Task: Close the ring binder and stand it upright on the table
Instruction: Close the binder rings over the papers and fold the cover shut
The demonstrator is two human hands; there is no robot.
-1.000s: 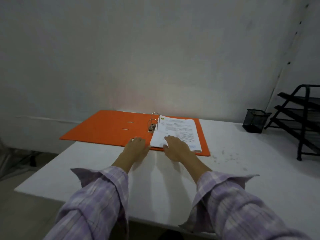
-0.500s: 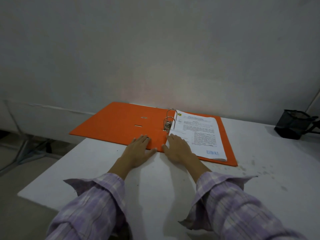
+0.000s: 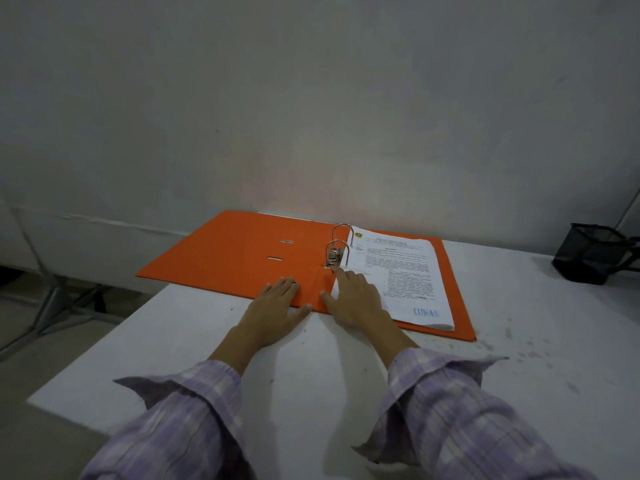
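Observation:
An orange ring binder (image 3: 235, 258) lies open and flat on the white table (image 3: 311, 375), against the wall. Its left cover sticks out past the table's left edge. A stack of printed pages (image 3: 401, 271) rests on the right half, threaded on two metal rings (image 3: 341, 237) with a lever clamp (image 3: 333, 258). My left hand (image 3: 277, 306) lies flat, palm down, on the near edge of the left cover. My right hand (image 3: 356, 299) rests on the spine and the page corner, its index finger stretched out to the foot of the lever clamp.
A black mesh pen cup (image 3: 588, 252) stands at the back right of the table. The wall (image 3: 311, 116) runs just behind the binder. Left of the table the floor shows grey metal legs (image 3: 52, 306). Dark specks dot the table on the right.
The view has swung left, so the binder sits more to the right in frame. My right index finger has reached forward to the lever clamp. My left hand stays flat on the cover.

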